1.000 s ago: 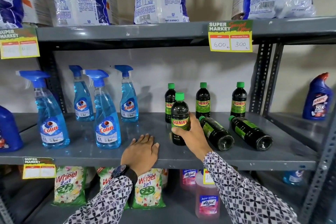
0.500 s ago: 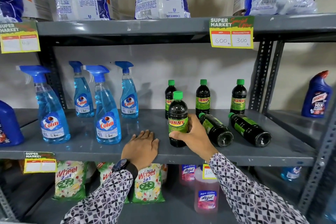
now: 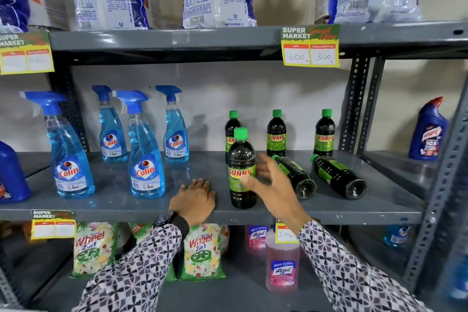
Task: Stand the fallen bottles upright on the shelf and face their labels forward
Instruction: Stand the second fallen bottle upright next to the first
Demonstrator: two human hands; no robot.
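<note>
A dark Sunny bottle [image 3: 240, 167] with a green cap stands upright near the front of the grey middle shelf [image 3: 278, 210], its label facing me. My right hand [image 3: 272, 182] hovers just right of it, fingers spread, holding nothing. Two more Sunny bottles lie on their sides: one [image 3: 296, 176] right behind my hand, the other [image 3: 338, 176] further right, bases toward me. Three Sunny bottles stand at the back [image 3: 276, 133]. My left hand [image 3: 195, 197] rests flat on the shelf's front edge.
Several blue Colin spray bottles [image 3: 145, 157] stand on the left of the same shelf. A blue Harpic bottle [image 3: 428, 132] stands on the neighbouring shelf at right. Detergent bags fill the top shelf; Wheel packs and pink Lizol bottles [image 3: 282, 265] sit below.
My right hand has let go of the upright front Sunny bottle and opened, drifting right toward the lying bottles. The left hand stays on the shelf edge.
</note>
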